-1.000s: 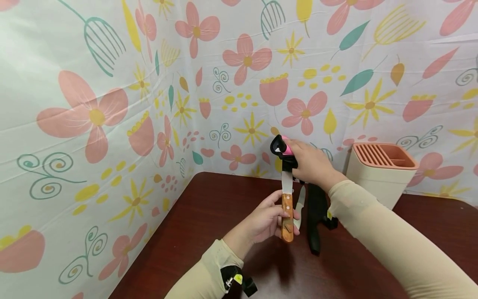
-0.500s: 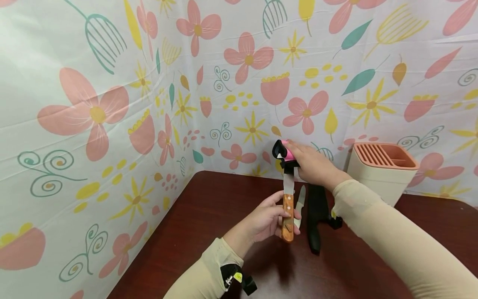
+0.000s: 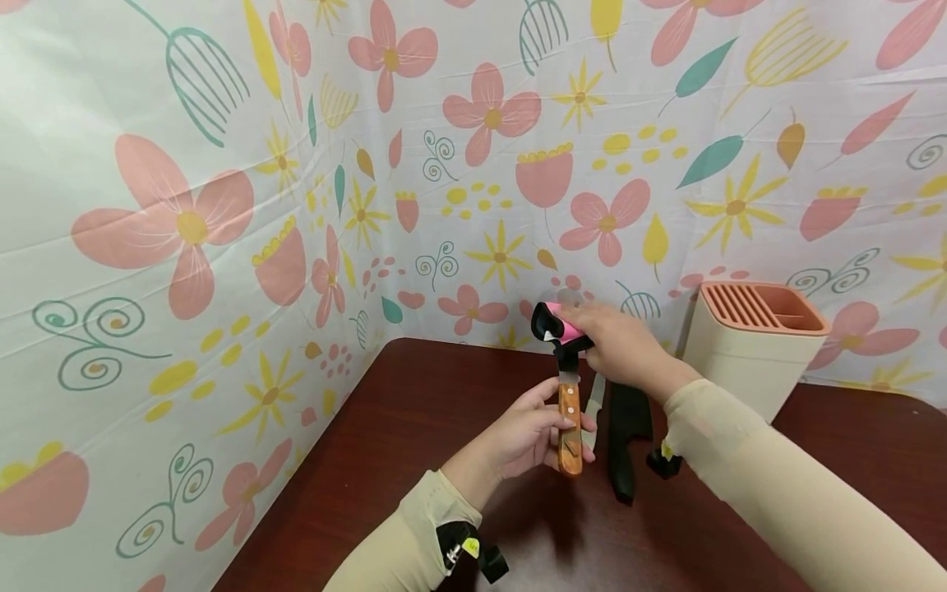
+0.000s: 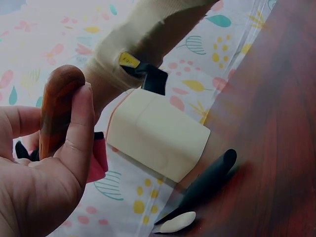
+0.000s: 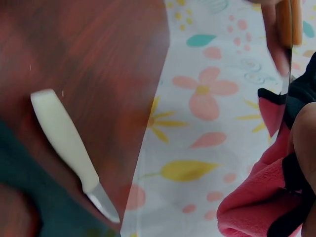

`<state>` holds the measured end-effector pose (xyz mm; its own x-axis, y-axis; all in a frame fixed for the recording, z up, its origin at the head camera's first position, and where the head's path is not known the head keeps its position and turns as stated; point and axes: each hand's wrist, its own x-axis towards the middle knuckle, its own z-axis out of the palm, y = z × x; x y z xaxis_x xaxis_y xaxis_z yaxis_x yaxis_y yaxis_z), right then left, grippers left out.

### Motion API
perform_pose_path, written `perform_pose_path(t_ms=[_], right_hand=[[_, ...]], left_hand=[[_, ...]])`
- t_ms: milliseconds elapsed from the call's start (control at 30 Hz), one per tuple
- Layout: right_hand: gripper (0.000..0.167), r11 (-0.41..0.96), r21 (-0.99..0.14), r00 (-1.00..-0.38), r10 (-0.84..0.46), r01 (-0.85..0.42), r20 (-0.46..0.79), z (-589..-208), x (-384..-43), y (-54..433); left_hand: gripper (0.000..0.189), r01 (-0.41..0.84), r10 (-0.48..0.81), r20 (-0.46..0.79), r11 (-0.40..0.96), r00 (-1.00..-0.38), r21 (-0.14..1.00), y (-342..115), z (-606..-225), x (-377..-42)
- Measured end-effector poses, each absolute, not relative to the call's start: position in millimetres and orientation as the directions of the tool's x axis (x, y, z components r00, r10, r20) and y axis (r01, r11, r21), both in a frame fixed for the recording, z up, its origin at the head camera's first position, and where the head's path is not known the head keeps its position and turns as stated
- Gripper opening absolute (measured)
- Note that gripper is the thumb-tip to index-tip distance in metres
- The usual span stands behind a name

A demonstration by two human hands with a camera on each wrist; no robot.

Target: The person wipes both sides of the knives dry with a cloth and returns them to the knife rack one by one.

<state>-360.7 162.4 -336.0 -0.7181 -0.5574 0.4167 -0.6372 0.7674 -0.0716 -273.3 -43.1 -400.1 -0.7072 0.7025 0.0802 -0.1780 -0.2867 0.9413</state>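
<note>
The handle is orange-brown, the cloth pink and black.

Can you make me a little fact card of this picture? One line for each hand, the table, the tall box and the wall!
Left hand: holds a wooden handle
Right hand: holds a pink-and-black cloth over the blade
Table: dark red-brown; white knife beside black knife
Box: cream, orange slotted top
Wall: flowery
</note>
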Motion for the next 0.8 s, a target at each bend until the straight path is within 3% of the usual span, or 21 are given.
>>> perform_pose_path(t_ms=[433,800], right_hand=[[0.072,0.685,-0.126,-0.638,-0.573,-0.717,0.514,-340.4,-314.3,157.8],[0.076,0.625,-0.236,-0.636,-0.556,-0.744,0.534,-347.3,-288.4,157.7]], left_hand=[[0.062,-0.135,0.699,0.108,-0.284,-0.707,0.949,-43.7,-400.8,-275.1],[0.040,-0.113,0.696,0.108,-0.263,-0.710,0.958,-43.8,-403.8,-278.3]])
